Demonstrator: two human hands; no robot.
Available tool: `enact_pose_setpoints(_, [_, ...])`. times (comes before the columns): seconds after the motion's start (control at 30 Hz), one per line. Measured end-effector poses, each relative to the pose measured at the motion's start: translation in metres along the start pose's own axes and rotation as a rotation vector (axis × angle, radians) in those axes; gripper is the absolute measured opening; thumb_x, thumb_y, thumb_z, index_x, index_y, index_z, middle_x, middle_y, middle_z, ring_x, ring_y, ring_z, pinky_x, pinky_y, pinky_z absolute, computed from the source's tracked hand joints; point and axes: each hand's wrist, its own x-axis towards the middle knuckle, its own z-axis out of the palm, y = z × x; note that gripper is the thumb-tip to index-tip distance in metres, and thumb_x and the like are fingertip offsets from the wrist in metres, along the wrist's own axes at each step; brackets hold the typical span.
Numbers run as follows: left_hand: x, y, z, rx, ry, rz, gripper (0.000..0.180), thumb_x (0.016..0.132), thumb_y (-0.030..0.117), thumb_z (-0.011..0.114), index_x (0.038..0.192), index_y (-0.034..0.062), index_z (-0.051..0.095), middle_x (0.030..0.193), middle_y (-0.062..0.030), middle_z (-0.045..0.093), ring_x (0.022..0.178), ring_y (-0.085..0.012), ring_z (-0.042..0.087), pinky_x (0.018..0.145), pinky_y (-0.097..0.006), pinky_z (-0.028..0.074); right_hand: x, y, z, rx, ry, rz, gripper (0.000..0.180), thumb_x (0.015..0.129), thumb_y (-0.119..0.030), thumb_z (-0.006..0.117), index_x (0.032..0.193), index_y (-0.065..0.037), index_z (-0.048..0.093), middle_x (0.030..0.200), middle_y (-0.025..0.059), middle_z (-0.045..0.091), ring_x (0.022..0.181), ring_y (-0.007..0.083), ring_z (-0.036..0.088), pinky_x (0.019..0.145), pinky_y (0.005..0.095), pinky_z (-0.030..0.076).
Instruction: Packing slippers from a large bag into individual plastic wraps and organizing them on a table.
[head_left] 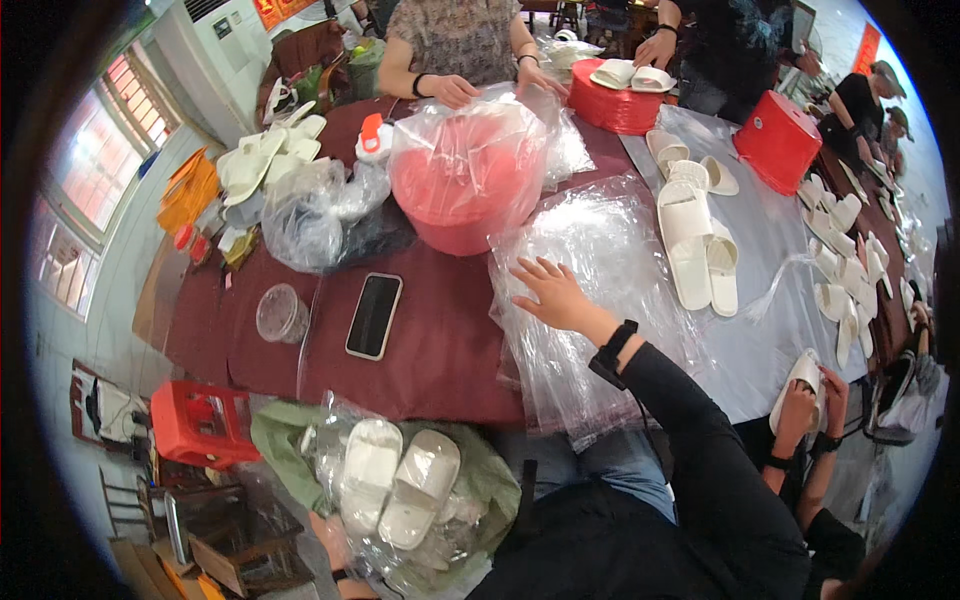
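My right hand reaches forward with its fingers spread, over the left part of a stack of flat clear plastic bags. It holds nothing. At the lower left, my left hand is at the edge of a clear bag with a pair of white slippers in it. Its fingers are mostly hidden by the plastic, so I cannot tell whether they grip it. The bagged slippers lie on a green sack. Right of the flat bags lie several loose white slippers, some with a woven strap.
A phone and a round clear tub lie on the dark red tablecloth. Across stands a red roll under plastic, before a co-worker's hands. A red stool is at left; another person's hands hold a slipper at right.
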Motion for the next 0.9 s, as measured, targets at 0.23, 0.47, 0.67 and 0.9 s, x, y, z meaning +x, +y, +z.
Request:
enact_pose_setpoints(0.23, [-0.018,0.078,-0.019,-0.086,-0.305,-0.561,0.049,0.078,0.011,0.051,0.124,-0.0001,0.040,0.111,-0.0155,0.053,0.091,-0.0263,0.055,0.075,-0.036,0.047,0.023,0.049,0.013,-0.246,-0.018,0.087,0.058,0.086,-0.047,0.046,0.134,-0.018,0.035,0.141,0.0058,0.032,0.130,0.0300,0.028,0.100,0.0512,0.026])
enact_pose_setpoints(0.47, [-0.014,0.107,0.022,0.141,-0.055,-0.651,0.051,0.070,0.007,0.052,0.120,0.0009,0.042,0.103,-0.0155,0.054,0.084,-0.0271,0.055,0.073,-0.036,0.046,0.051,0.055,-0.010,-0.118,0.008,0.090,0.064,0.077,-0.038,0.061,0.133,-0.018,0.037,0.138,0.0067,0.036,0.128,0.0306,0.030,0.099,0.0494,0.027])
enact_pose_setpoints(0.67, [-0.019,0.086,0.026,0.389,0.066,-0.668,0.052,0.074,0.006,0.051,0.124,0.0005,0.037,0.113,-0.0159,0.050,0.095,-0.0275,0.053,0.077,-0.036,0.044,0.044,0.061,-0.030,-0.172,-0.100,0.117,0.062,0.075,-0.035,0.064,0.128,-0.015,0.042,0.135,0.0068,0.038,0.128,0.0303,0.031,0.101,0.0509,0.025])
enact_pose_setpoints(0.9, [-0.032,0.110,0.048,0.218,0.049,-0.724,0.055,0.079,0.005,0.050,0.130,-0.0024,0.030,0.122,-0.0172,0.046,0.099,-0.0270,0.052,0.078,-0.035,0.044,0.078,0.095,-0.049,-0.138,0.110,0.184,0.055,0.071,-0.015,0.062,0.124,-0.011,0.046,0.129,0.0067,0.044,0.121,0.0262,0.039,0.098,0.0477,0.029])
